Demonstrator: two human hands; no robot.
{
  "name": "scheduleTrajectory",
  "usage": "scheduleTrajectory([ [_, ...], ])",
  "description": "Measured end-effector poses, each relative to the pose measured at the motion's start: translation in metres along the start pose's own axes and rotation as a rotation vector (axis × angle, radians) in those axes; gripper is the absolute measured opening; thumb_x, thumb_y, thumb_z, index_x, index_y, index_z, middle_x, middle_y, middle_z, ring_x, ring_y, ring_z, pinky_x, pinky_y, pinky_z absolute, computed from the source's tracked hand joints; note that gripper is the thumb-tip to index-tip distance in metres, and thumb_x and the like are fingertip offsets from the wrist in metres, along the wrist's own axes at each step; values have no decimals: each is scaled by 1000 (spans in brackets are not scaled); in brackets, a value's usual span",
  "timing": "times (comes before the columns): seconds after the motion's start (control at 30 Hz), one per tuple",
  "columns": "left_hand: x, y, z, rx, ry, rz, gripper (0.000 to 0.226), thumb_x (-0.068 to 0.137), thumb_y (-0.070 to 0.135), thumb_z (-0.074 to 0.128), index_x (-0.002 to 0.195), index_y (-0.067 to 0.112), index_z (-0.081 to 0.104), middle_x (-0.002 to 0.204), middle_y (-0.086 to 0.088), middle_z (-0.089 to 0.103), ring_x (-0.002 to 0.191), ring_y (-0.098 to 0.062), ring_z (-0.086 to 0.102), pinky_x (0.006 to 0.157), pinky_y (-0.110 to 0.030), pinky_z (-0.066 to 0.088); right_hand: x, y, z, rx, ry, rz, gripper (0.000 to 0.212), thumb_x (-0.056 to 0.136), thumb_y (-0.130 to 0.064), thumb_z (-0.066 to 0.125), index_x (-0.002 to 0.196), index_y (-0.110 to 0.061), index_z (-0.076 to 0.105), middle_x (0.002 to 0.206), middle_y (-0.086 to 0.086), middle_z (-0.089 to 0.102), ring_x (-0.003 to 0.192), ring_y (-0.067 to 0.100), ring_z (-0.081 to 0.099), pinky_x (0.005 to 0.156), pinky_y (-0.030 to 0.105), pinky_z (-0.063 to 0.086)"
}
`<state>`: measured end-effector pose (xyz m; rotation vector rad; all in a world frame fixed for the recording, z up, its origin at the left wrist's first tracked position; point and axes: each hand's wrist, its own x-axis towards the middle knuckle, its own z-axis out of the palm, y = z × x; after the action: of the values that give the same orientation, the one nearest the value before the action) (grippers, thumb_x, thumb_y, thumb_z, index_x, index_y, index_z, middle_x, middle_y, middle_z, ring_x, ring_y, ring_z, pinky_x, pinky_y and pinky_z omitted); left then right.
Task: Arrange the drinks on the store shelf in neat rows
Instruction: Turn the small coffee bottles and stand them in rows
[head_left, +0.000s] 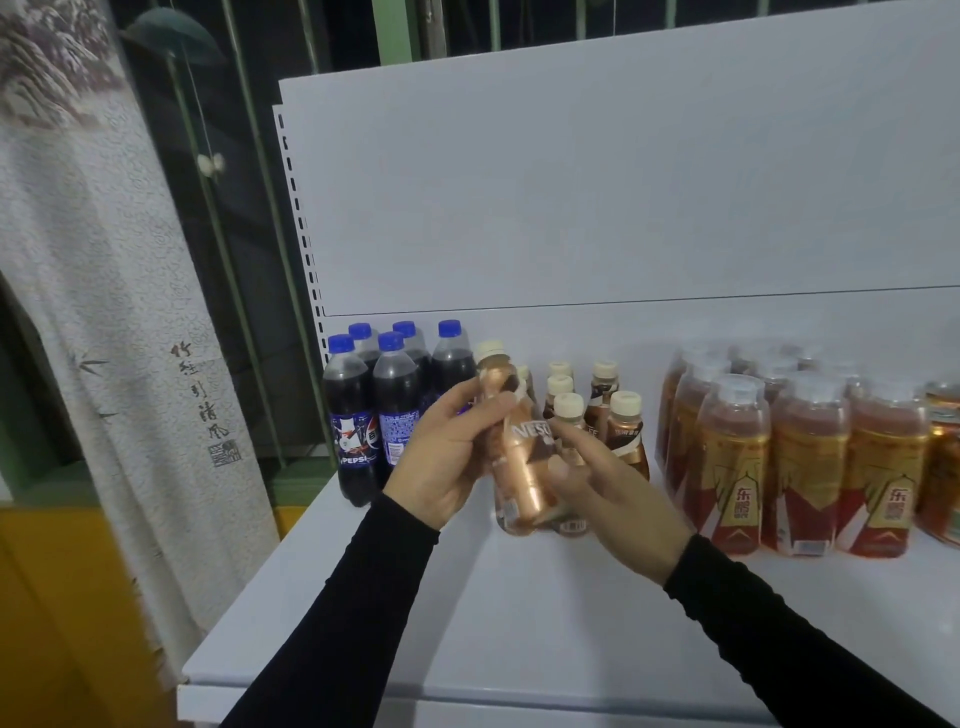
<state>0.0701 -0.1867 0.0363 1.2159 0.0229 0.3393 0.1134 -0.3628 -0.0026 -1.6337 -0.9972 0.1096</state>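
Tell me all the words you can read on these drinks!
"PEPSI": on the front cola bottle.
"NES...": on the coffee bottle that the left hand grips; the rest is hidden.
"东鹏": on the golden bottles.
The hanging scroll's brush writing and the small print are too blurred.
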Motion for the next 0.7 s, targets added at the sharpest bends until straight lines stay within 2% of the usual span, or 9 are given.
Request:
scheduleTrajectory([
  [0.1, -3, -5, 7, 118, -87, 80, 56, 79, 10, 73, 132, 14, 57, 99, -9, 75, 80, -20, 71, 67, -32, 56, 0, 8, -5, 5, 1, 73, 53, 78, -61, 65, 124, -39, 53, 108, -21, 72, 101, 1, 67, 81, 17, 54],
  [0.2, -6, -6, 14, 196, -155, 162, 44, 85, 4, 69, 127, 15, 61, 104, -6, 75, 88, -17, 72, 70, -26, 55, -3, 17, -9, -43, 29, 94, 61, 68, -64, 69, 122, -40, 54, 111, -22, 70, 105, 0, 66, 92, 26, 54],
  [0.3, -11, -1, 20, 318, -167, 281, 33, 87, 6, 69, 120, 8, 67, 97, -2, 75, 77, -3, 69, 65, -13, 50, -8, 29, -11, -46, 102, 98, 66, 71, -45, 81, 129, -33, 53, 110, -15, 71, 103, 5, 67, 93, 33, 55],
  [0.37, -14, -3, 22, 378, -178, 342, 32, 85, 0, 71, 114, 11, 68, 96, 4, 76, 82, -3, 70, 69, -13, 52, -11, 38, -13, -71, 130, 91, 70, 69, -40, 85, 130, -33, 52, 111, -13, 71, 104, 8, 67, 94, 36, 55],
  [0.47, -18, -11, 19, 474, -244, 402, 43, 77, -9, 76, 110, 16, 67, 101, 10, 76, 100, -8, 70, 88, -23, 53, -13, 47, -16, -54, 168, 86, 68, 68, -25, 89, 126, -26, 52, 112, -13, 70, 106, 7, 66, 94, 32, 54],
  [0.53, -20, -15, 18, 582, -292, 428, 45, 74, -8, 81, 109, 16, 68, 104, 8, 74, 104, -10, 69, 91, -24, 52, -13, 51, -19, -101, 206, 66, 66, 67, -16, 90, 120, -27, 51, 112, -20, 67, 106, 3, 64, 94, 26, 53],
  [0.7, -25, -15, 18, 676, -330, 429, 47, 73, -1, 84, 107, 27, 69, 110, 9, 73, 109, -9, 67, 96, -27, 53, -14, 57, -20, -189, 244, 33, 65, 67, -18, 89, 114, -36, 49, 112, -34, 59, 109, -2, 60, 88, 15, 50],
])
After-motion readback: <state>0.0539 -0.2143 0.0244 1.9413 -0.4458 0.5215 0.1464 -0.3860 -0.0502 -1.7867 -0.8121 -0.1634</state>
